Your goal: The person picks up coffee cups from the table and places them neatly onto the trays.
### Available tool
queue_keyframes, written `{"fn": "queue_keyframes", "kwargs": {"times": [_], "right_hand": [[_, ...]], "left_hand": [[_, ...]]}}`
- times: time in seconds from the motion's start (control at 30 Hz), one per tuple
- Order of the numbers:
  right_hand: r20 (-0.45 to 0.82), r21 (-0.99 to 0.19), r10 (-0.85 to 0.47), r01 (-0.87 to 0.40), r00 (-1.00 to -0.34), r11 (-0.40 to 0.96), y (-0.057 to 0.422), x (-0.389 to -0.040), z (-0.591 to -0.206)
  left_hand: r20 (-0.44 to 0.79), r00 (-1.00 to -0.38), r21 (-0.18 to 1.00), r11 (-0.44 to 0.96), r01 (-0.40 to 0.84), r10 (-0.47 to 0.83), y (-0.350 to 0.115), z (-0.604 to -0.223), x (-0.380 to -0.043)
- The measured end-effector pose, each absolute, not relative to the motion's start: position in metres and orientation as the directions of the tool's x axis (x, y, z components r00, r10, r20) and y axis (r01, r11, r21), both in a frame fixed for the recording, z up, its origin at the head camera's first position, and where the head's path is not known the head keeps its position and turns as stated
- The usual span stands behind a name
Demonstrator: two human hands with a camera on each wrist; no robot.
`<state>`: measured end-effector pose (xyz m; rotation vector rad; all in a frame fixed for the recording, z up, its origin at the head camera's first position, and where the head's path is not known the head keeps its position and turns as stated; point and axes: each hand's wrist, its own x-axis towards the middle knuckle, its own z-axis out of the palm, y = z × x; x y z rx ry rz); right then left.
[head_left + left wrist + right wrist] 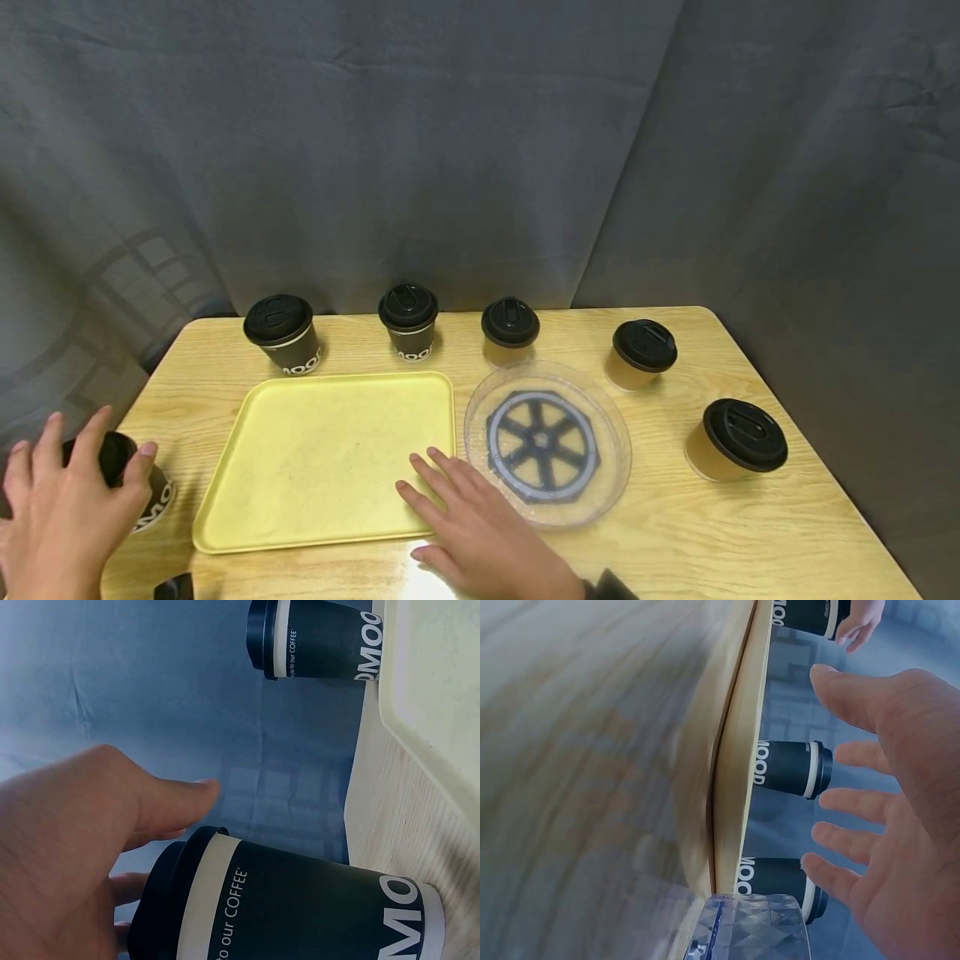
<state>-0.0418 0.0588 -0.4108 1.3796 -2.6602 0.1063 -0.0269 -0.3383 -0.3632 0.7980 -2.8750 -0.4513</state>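
Grey curtain point(480, 150) backs a wooden table point(750, 533). Left of the yellow tray point(322, 467), a lidded dark cup point(307, 900) stands within the spread fingers of the left hand point(71, 504), thumb off it, no grasp formed; a sideways nudge could tip it. Empty-handed and splayed, the right hand point(487, 529) reaches over the tray's near-right corner; a careless sweep could knock the clear dish point(617, 433). Its wheel-like pattern point(540, 446) lies inside or beneath, I cannot tell; the lid hides the cup's contents.

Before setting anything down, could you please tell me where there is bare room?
Bare: most of the yellow tray; the table between clear dish and rightmost cup. Crowded: the tray's near right corner, by the right hand, and around the left hand.
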Motion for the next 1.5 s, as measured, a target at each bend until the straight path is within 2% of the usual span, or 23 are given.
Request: {"fn": "queue_keyframes", "kwargs": {"times": [0.43,0.63,1.13,1.5], "right_hand": [[0.127,0.013,-0.81,-0.816,-0.572,0.578,0.058,-0.039,-0.413],[0.14,0.043,-0.815,-0.819,-0.562,0.572,0.057,-0.039,-0.415],[0.154,0.066,-0.826,-0.828,-0.543,0.557,0.053,-0.041,-0.419],[0.204,0.099,-0.829,-0.832,-0.52,0.546,0.053,-0.041,-0.421]], "left_hand": [[0.012,-0.839,0.308,0.801,-0.514,-0.543,-0.34,-0.364,-0.028],[-0.007,-0.821,0.301,0.782,-0.546,-0.571,-0.343,-0.368,-0.029],[-0.024,-0.818,0.297,0.777,-0.555,-0.575,-0.337,-0.361,-0.028],[0.003,-0.828,0.292,0.793,-0.535,-0.56,-0.346,-0.37,-0.028]]}}
